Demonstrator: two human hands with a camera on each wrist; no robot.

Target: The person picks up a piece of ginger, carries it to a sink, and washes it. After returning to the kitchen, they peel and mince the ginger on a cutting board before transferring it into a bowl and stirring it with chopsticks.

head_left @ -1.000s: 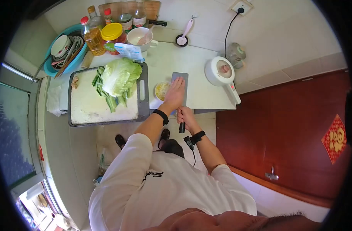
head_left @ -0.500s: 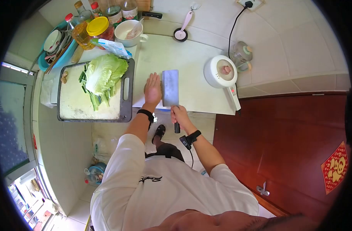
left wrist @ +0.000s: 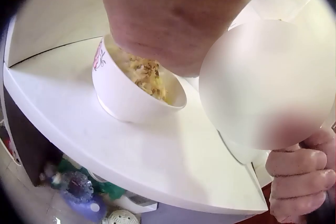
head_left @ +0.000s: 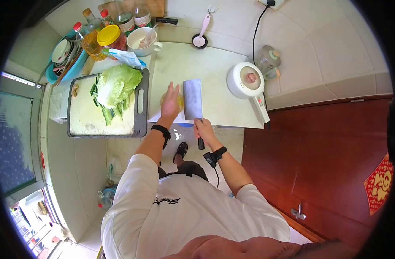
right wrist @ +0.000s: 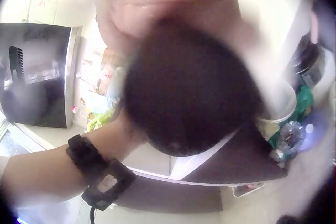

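My right hand (head_left: 204, 130) grips the black handle of a cleaver (head_left: 192, 99), its broad blade pointing away from me over the counter. Just left of the blade, my left hand (head_left: 170, 105) is held over a bowl with fingers extended, covering most of it in the head view. The left wrist view shows this white bowl (left wrist: 123, 98), with a flower print and chopped yellowish food (left wrist: 149, 79) inside. In the right wrist view, the dark handle end (right wrist: 191, 90) hides much of the right hand.
Left of the bowl lies a cutting board (head_left: 83, 123) bearing leafy cabbage (head_left: 115, 86) and cut greens. Behind it stand a white cup (head_left: 141, 45), a yellow-lidded jar (head_left: 113, 36) and several bottles. A white electric pot (head_left: 245, 82) occupies the counter's right side.
The left hand has come off the cleaver's blade and moved left to above the bowl, its fingers now more spread. The right hand still holds the cleaver. The head view has shifted.
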